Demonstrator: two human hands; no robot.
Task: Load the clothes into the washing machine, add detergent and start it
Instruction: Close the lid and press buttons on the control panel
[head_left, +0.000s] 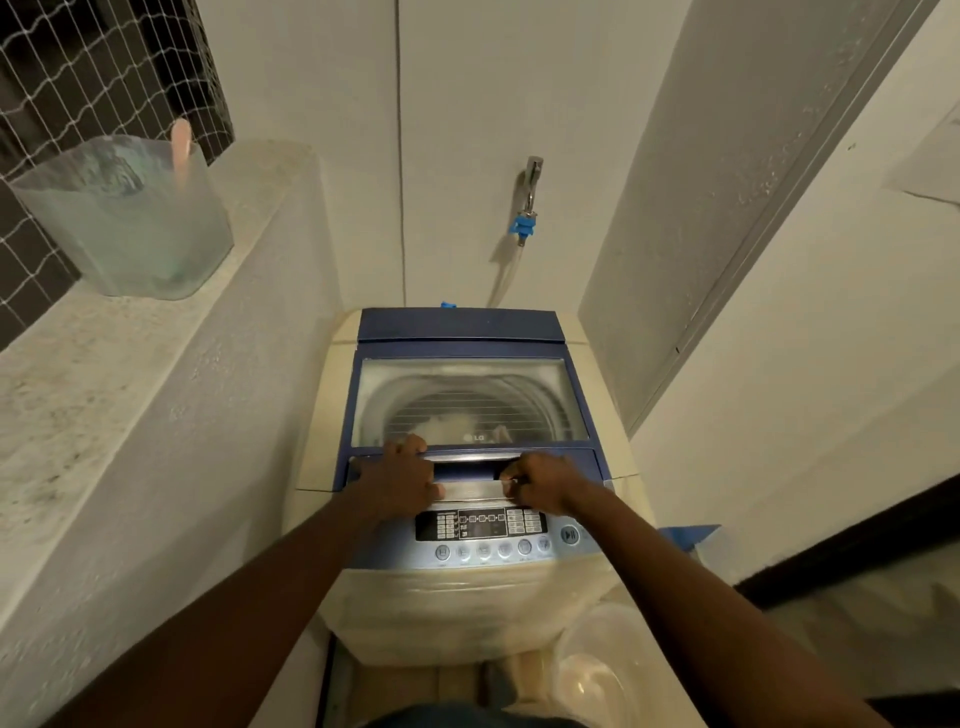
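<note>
A cream top-loading washing machine (467, 597) with a blue lid (467, 332) stands in front of me. The lid lies flat, and pale clothes (441, 423) show through its glass window inside the drum. My left hand (400, 478) grips the lid's front handle (467, 460) on its left side, fingers curled over the edge. My right hand (545, 480) holds the same handle on the right, fingers curled. Just below my hands sits the control panel (483, 525) with a row of round buttons and a start button (570, 534). A clear tub of pale detergent powder (130, 218) with a scoop stands on the ledge.
A stone ledge (104, 374) runs along the left wall under a netted window. A tap (530, 197) with a blue hose fitting hangs on the back wall. A clear plastic basin (613, 670) sits on the floor at the machine's front right, beside a blue-rimmed container (696, 540).
</note>
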